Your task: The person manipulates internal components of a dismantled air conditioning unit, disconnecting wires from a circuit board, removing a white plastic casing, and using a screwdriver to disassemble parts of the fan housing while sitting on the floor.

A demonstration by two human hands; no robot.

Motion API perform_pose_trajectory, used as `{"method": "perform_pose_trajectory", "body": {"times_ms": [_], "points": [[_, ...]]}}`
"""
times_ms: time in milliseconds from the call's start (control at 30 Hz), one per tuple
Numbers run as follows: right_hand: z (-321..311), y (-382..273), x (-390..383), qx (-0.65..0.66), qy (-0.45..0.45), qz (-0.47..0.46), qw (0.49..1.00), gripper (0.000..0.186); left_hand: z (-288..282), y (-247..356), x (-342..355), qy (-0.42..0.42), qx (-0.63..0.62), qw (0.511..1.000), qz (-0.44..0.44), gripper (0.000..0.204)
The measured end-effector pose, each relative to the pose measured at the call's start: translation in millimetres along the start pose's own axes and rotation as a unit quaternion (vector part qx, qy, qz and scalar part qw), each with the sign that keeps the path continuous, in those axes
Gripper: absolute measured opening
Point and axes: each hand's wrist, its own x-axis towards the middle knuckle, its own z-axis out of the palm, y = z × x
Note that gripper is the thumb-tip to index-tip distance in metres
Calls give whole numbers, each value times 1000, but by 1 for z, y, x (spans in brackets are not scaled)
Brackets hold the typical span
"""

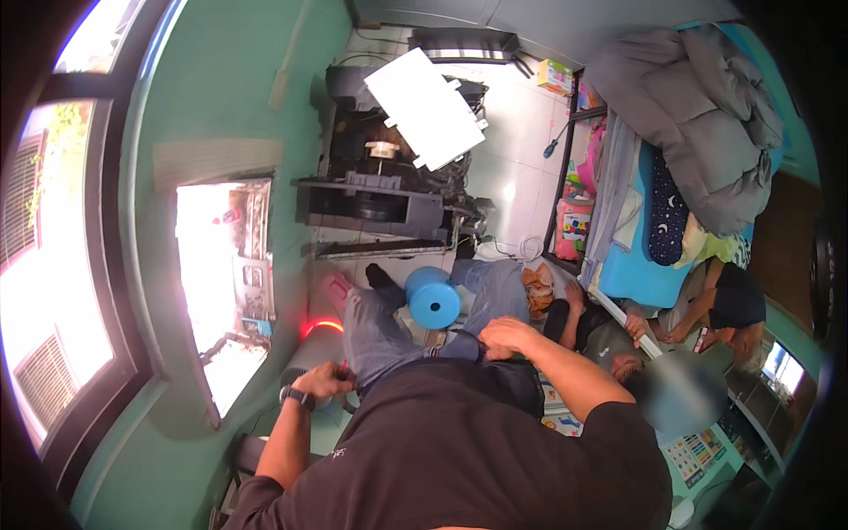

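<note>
Two hands are curled: left hand (325,380) near the dark shirt (468,433), right hand (506,337) at the jeans (490,290); I cannot tell whether either grip holds something. One blue cylinder (433,300) is between two legs (375,325).

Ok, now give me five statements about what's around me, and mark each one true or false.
1. A grey comforter lies on the blue bed. True.
2. The watch is on your right wrist. False: it is on your left wrist.
3. A blue cylinder with a hole in its end sits between your legs. True.
4. The white panel lies on the bed. False: it lies over the dark machine parts.
5. Your right hand is on the blue-handled tool. False: the hand is beside your jeans, and the tool lies away from it on the tiled floor.
</note>
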Motion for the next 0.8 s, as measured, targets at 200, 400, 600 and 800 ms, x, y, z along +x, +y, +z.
{"method": "perform_pose_trajectory", "body": {"times_ms": [200,400,600,800], "points": [[-7,78,42,121,17,-63,990,22,-4,38,57,-59,126,989,-47,37],[-56,201,222,491,430,114,749,28,-138,6,274,431,-95,896,53,43],[-98,229,308,260,690,184,650,23,-213,-57,416,687,-88,721,-24,87],[-51,167,276,121,589,-45,798,16,-247,-92,462,792,-246,559,-29,93]]}}
